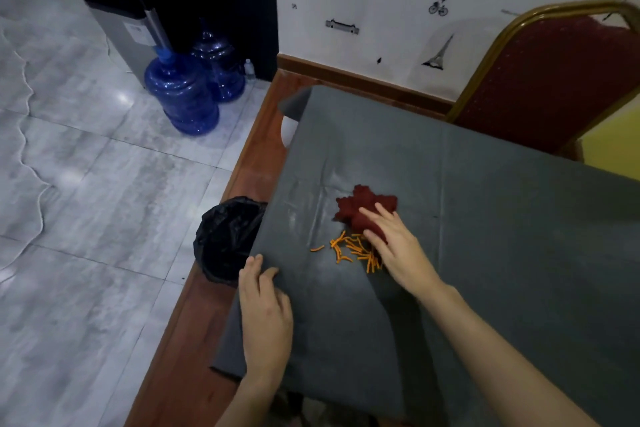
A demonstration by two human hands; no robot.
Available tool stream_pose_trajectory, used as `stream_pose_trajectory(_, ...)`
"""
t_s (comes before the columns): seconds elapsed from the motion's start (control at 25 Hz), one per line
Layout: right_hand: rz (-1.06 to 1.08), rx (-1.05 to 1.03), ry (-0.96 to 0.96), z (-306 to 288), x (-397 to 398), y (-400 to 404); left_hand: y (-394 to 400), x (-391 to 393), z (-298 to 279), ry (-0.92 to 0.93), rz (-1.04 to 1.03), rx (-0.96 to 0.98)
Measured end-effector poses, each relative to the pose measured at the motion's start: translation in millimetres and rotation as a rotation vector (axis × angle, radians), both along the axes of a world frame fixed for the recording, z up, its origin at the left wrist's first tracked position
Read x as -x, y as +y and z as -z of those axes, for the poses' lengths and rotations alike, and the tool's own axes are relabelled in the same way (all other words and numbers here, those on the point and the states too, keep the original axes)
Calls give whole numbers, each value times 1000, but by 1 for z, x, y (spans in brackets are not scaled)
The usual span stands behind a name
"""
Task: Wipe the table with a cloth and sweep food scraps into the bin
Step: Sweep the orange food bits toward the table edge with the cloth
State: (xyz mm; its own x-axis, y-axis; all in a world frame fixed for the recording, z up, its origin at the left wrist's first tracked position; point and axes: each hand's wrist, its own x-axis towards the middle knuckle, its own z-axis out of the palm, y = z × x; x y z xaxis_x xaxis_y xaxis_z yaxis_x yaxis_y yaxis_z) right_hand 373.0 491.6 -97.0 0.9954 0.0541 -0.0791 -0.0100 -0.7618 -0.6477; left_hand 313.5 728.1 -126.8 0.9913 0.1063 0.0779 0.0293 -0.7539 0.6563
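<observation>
A crumpled dark red cloth (360,206) lies on the grey table cover (485,218). My right hand (398,246) presses flat on the cloth's near side, fingers spread. A heap of thin orange food scraps (349,248) sits just left of that hand, and one strip lies apart farther left. My left hand (265,315) rests on the cover's left edge and pinches it between thumb and fingers. A bin lined with a black bag (225,239) stands on the floor just beyond that edge, its mouth partly hidden by the cover.
The wooden table rim (252,163) shows left of the cover. A red chair with a gold frame (540,80) stands at the table's far side. Two blue water jugs (187,94) and a dispenser (114,7) stand on the tiled floor at the back left.
</observation>
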Motion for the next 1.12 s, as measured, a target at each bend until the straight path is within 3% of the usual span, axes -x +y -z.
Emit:
stream_pose_trajectory(0.16, 283, 45, -112, -19, 14, -29, 8, 0, 5, -8, 98, 12)
stream_pose_trajectory(0.28, 259, 189, -119, -23, 51, -47, 15, -2, 9, -9, 188, -8)
stream_pose_trajectory(0.44, 61, 440, 27, 1, 102, -43, 28, -14, 6, -8, 363, -95)
stream_pose_trajectory(0.6, 164, 517, 16, 20, 110, -5, 43, -37, 3, -27, 555, -277)
stream_pose_trajectory(0.84, 376, 470, -14, 31, 87, 56, 46, -38, 1, -10, 576, -259)
stream_pose_trajectory(1.12, 268, 468, -66, 32, 57, 98, 58, -31, 5, 2, 580, -123)
